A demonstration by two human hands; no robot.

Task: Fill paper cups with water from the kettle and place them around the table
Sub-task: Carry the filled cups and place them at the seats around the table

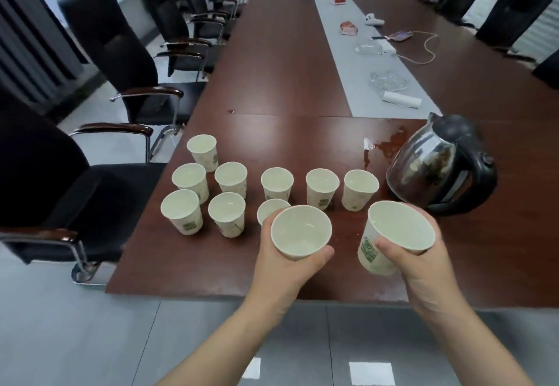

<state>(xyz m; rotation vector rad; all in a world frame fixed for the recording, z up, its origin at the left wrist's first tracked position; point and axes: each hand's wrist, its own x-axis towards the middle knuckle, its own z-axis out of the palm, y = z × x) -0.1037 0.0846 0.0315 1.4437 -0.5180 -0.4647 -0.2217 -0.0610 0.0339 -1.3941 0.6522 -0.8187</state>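
Left hand [284, 261]: fingers and thumb wrapped round the left paper cup [301, 231], gripping its wall below the rim; the cup is upright over the near part of the table [196, 264].
Right hand [423, 267]: thumb in front and fingers behind, closed round the right paper cup [399, 225]; the cup is slightly tilted, its green print facing left.
Standing cups [227, 214]: nine white paper cups upright on the table just beyond the hands: five clustered at left, three in a row toward the kettle, one partly hidden behind the left paper cup. Water level not legible.
Kettle [441, 167]: steel body with black handle and lid, on the table at right, just beside the row's last cup.
Puddle [390, 143]: liquid on the wood just left of the kettle.
Far table: grey centre strip [341, 52] bearing a glass ashtray [388, 81]; black office chairs [121, 52] along the left side.
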